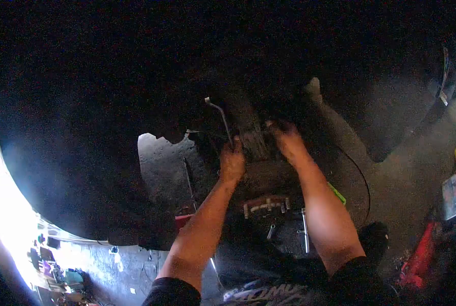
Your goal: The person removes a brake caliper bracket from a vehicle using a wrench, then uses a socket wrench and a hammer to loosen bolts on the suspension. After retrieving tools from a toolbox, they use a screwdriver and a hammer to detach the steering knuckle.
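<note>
Slanting through the frame's upper centre: bent metal bar point(223, 116), lower end at the left hand point(232, 162). Judged stiff, fairly light, possibly slick; best gripped along its straight shank. Left fingers look curled round it. Right hand point(289, 141), apart, right of bar, half-curled; cannot tell what it holds.

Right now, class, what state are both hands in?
Left hand: closed on a bent metal rod.
Right hand: too dark to tell whether open or closed.
</note>
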